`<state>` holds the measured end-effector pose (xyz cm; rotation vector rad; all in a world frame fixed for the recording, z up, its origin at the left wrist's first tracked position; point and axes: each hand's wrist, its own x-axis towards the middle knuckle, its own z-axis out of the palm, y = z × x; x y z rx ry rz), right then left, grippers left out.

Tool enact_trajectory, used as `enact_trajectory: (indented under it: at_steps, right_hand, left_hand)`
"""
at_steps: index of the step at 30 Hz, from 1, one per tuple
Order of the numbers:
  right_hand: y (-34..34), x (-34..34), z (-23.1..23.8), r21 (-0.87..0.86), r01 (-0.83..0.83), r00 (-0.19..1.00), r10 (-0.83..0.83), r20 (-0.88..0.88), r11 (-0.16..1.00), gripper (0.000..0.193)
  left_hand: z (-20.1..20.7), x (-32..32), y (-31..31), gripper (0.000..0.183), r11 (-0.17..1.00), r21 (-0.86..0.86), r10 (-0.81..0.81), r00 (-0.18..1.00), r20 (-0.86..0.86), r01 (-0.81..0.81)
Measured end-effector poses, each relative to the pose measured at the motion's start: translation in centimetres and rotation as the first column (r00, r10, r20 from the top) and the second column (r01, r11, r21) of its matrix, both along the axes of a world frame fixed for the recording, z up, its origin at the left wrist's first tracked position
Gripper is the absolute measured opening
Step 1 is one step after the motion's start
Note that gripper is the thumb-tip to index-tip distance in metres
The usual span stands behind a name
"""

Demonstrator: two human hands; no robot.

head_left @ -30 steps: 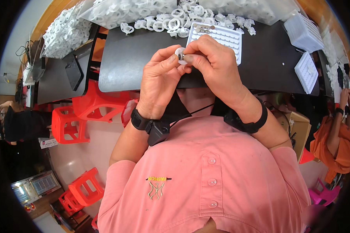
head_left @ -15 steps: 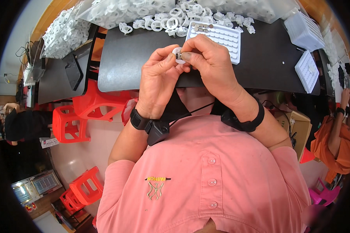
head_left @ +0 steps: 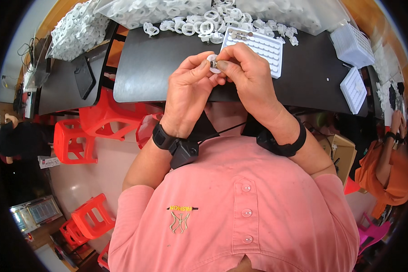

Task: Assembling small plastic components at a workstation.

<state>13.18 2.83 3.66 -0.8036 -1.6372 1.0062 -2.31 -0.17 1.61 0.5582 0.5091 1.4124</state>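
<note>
My left hand is closed on the rim of a small white round plastic part, holding it over the table's near edge. A dark, shiny spot shows in the middle of the part. Thumb and forefinger of my right hand pinch at its right side; whether they also grip a smaller piece is hidden. Just beyond my right hand lies a white tray with rows of recesses. Several small round metallic discs sit at its far left corner.
Loose white plastic parts are heaped behind the tray, before clear bags of more. Stacked white trays and a single tray stand at the right. A black phone-like slab lies left. Red stools and other people flank me.
Both hands, with the round part between them, have shifted slightly right and nearer in the picture. The whole view has moved a little too. The grip looks the same.
</note>
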Motion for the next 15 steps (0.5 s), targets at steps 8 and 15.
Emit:
enact_trajectory:
  at_steps: [8, 15]
  right_hand:
    - [-1.4, -1.2, 0.4, 0.035, 0.129, 0.991, -0.13, 0.018, 0.991, 0.008]
    - [-1.2, -1.0, 0.9, -0.176, 0.023, 0.998, -0.032, -0.046, 0.984, 0.011]
  left_hand:
    - [-0.5, -0.1, 0.0, 0.023, 0.999, 0.038, -0.013, 0.999, 0.046, 0.011]
    - [-0.3, -0.1, -0.1, 0.022, 0.999, 0.043, -0.001, 0.999, 0.045, -0.001]
